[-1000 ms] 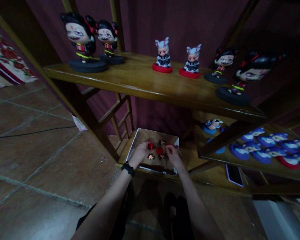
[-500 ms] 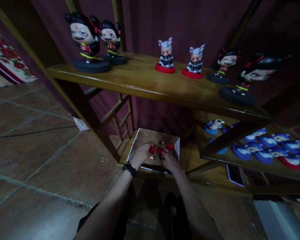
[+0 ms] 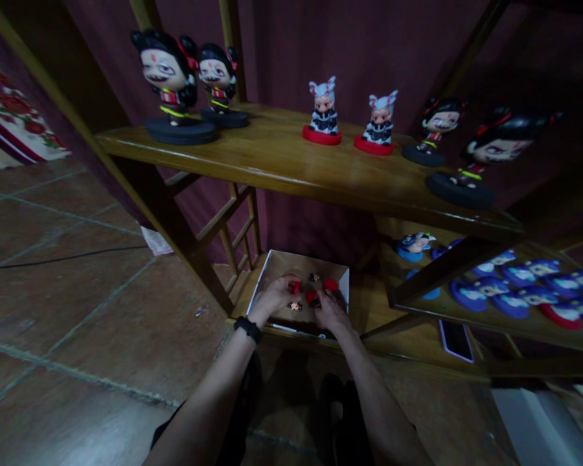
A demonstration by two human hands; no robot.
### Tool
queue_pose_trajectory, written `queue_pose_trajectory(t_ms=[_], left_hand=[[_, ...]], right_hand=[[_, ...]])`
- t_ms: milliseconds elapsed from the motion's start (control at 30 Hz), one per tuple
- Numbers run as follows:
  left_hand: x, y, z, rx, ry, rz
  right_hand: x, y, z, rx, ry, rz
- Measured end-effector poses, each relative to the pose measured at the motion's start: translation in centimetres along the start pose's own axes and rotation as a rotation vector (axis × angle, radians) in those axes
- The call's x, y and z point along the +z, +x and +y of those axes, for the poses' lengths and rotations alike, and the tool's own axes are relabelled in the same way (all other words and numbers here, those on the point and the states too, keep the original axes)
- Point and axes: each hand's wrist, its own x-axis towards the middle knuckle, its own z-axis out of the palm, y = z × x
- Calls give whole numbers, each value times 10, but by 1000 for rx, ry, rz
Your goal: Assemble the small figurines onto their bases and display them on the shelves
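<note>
Both of my hands reach into a shallow white-edged cardboard box (image 3: 258,296) on the lowest shelf. My left hand (image 3: 276,298), with a black band on its wrist, pinches a small figurine by its red round base (image 3: 297,287). A small figurine (image 3: 295,306) lies just below those fingers. My right hand (image 3: 331,313) has its fingers closed at a second red-based figurine (image 3: 311,296), whose dark body is partly covered by the fingertips. Farther back in the box lie another small figurine (image 3: 315,277) and a red base (image 3: 330,285).
Above the box runs a wooden shelf (image 3: 272,155) bearing black-haired figurines (image 3: 168,77) and two white-haired ones (image 3: 323,110) on red bases. To the right, a lower shelf holds several blue figurines (image 3: 476,294). A phone (image 3: 457,340) lies below them. A cable (image 3: 68,257) crosses the tiled floor.
My left hand has shifted slightly left, and the red base in its fingers has turned. My right hand stays at its figurine with only a small shift.
</note>
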Motion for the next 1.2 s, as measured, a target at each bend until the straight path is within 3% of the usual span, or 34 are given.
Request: queue_pose_trajectory(t_ms=[167, 300, 433, 600, 967, 1200], left_hand=[[-5, -9, 8, -53, -377, -66], [-6, -12, 14, -100, -449, -73], [0, -10, 17, -88, -461, -59], [10, -9, 20, -36, -463, -75], [20, -16, 33, -70, -564, -240], [19, -22, 40, -49, -494, -221]], right_hand=[[2, 14, 11, 123, 526, 163], [-4, 17, 7, 171, 1003, 153], [-18, 10, -6, 160, 1226, 118], [-26, 2, -20, 120, 1276, 102], [-18, 9, -16, 67, 1077, 156], [-15, 9, -13, 101, 1049, 139]])
